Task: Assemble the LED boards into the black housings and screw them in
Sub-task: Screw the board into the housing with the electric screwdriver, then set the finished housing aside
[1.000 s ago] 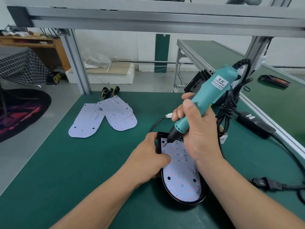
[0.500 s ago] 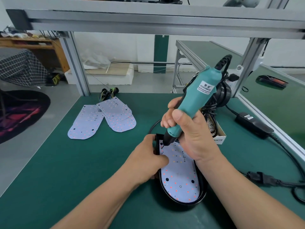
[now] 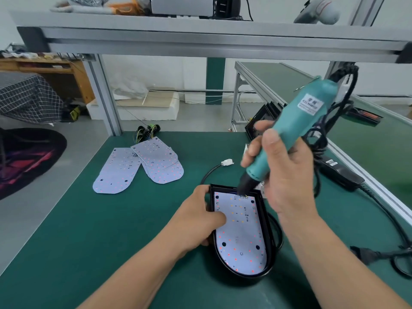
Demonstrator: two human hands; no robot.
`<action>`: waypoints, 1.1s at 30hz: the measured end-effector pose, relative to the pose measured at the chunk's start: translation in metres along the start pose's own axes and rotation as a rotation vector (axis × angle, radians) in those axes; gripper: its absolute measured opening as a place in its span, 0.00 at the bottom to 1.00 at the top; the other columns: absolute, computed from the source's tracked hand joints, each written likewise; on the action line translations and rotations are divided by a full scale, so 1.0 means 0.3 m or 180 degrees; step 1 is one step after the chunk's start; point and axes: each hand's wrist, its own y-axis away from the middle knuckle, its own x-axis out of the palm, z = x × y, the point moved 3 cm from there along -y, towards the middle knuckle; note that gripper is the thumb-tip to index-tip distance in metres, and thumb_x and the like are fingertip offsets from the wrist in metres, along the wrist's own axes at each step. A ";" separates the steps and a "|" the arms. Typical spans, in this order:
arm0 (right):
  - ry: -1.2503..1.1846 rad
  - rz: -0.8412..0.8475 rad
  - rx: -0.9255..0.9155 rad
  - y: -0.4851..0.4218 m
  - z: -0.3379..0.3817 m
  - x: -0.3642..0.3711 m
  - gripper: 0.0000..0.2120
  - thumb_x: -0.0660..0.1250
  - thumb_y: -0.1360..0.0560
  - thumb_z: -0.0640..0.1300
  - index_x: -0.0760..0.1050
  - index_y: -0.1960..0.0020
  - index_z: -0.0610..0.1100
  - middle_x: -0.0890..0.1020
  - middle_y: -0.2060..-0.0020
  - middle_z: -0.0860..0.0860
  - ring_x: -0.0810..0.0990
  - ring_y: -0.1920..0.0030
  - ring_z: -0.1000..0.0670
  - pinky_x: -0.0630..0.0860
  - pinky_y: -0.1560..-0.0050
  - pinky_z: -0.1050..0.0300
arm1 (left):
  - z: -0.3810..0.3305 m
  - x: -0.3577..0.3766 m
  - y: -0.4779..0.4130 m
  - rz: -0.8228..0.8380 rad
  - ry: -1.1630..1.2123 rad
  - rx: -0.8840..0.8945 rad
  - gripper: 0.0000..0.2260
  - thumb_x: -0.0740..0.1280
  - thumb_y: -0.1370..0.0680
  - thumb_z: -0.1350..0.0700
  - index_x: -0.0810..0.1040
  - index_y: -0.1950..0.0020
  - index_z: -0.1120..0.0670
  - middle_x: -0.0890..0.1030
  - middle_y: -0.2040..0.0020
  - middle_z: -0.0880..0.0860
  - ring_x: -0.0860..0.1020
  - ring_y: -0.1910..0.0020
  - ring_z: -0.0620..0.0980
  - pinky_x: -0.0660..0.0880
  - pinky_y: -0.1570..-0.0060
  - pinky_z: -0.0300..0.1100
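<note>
Housing (image 3: 269,237) lengthwise, rounded end toward person

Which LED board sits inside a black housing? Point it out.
The LED board at the left hand, framed by the black housing; the loose boards lie bare on the green mat.

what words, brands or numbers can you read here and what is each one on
"KEENWISE" (blurred, best guess): white label on the teal electric screwdriver; the characters above it are unreadable.
Marking on the LED board in the black housing: too small to read.
Sticker on the power adapter: too blurred to read.
</note>
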 end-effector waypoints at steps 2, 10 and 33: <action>0.0290 -0.0256 0.0127 -0.012 0.009 -0.069 0.12 0.75 0.22 0.57 0.82 0.50 0.48 0.80 0.64 0.45 0.77 0.70 0.45 0.76 0.68 0.53 | 0.004 -0.009 -0.003 -0.0031 0.0042 0.0008 0.23 0.69 0.30 0.55 0.72 0.39 0.36 0.84 0.59 0.48 0.82 0.65 0.47 0.77 0.69 0.40; 0.2069 -0.0781 0.1124 -0.018 -0.014 -0.414 0.06 0.71 0.20 0.47 0.76 0.47 0.46 0.84 0.59 0.39 0.84 0.72 0.47 0.79 0.74 0.55 | 0.005 -0.026 -0.002 -0.0130 0.0052 0.0056 0.24 0.66 0.30 0.52 0.74 0.37 0.32 0.86 0.54 0.54 0.85 0.59 0.56 0.84 0.66 0.53; 0.5013 -0.0050 0.1374 0.012 0.038 -0.478 0.29 0.64 0.19 0.53 0.67 0.21 0.43 0.73 0.27 0.42 0.74 0.31 0.38 0.73 0.38 0.43 | 0.010 -0.101 -0.039 -0.0628 -0.0224 0.0355 0.13 0.63 0.28 0.49 0.82 0.47 0.42 0.85 0.52 0.55 0.79 0.60 0.48 0.82 0.46 0.61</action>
